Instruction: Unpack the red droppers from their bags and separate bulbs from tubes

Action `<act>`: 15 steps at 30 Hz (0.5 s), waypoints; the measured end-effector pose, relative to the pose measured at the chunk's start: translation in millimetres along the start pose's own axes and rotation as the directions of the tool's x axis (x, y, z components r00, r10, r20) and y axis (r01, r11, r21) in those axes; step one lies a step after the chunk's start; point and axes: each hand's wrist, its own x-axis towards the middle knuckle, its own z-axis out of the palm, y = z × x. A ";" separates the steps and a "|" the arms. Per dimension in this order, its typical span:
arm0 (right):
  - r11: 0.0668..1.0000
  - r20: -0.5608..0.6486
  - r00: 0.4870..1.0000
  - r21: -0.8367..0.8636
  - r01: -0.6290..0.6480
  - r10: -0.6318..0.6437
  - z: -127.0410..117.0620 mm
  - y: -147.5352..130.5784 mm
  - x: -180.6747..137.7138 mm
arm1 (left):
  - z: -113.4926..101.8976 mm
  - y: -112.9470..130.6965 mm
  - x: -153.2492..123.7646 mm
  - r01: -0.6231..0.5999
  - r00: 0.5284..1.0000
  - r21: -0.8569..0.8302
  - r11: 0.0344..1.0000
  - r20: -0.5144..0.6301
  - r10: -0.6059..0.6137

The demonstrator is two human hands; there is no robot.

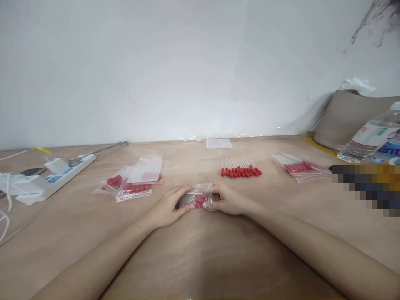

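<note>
My left hand point(171, 207) and my right hand point(230, 200) grip a clear plastic zip bag point(210, 189) from its two sides, low over the table in front of me. Red bulbs point(200, 200) show inside the bag; their stems cannot be made out. Thumb and fingers of each hand close on the plastic. Beyond my right hand, a row of droppers point(240, 171) with red bulbs and thin pale stems lies side by side, bulbs toward me. Left of my left hand, several zip bags point(142, 173) with red-bulbed droppers lie in an overlapping pile.
More filled zip bags point(300, 167) lie on the right. A flat white zip bag point(218, 143) rests near the wall. At left are a power strip point(62, 177), chargers and cables. A water bottle point(370, 133) and grey container point(337, 118) stand at right; a co-worker's blurred arm point(368, 183) reaches in.
</note>
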 end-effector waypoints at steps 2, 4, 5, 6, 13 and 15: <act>0.998 0.044 0.998 0.042 -0.052 0.050 0.9 0.0 0.3 | -0.2 0.2 -0.5 0.014 1.000 0.016 1.000 0.001 -0.014; 0.988 0.027 0.994 0.112 -0.105 0.103 4.4 1.7 0.2 | -0.4 0.8 -0.6 0.021 1.000 0.029 0.999 -0.002 -0.021; 0.980 0.007 0.991 0.147 -0.133 0.134 6.9 3.0 0.3 | -0.4 1.0 -0.6 0.021 1.000 0.032 0.999 -0.006 -0.021; 0.971 -0.011 0.986 0.180 -0.160 0.164 9.4 4.3 0.5 | -0.5 1.2 -0.6 0.020 1.000 0.033 0.999 -0.007 -0.020; 0.891 -0.127 0.944 0.387 -0.235 0.304 2.4 5.3 -0.2 | -2.9 0.5 -1.8 0.031 1.000 0.012 0.999 -0.003 -0.031; 0.837 -0.126 0.916 0.468 -0.284 0.381 -15.4 3.9 -4.5 | -3.9 0.2 -2.1 0.029 1.000 0.009 1.000 -0.003 -0.029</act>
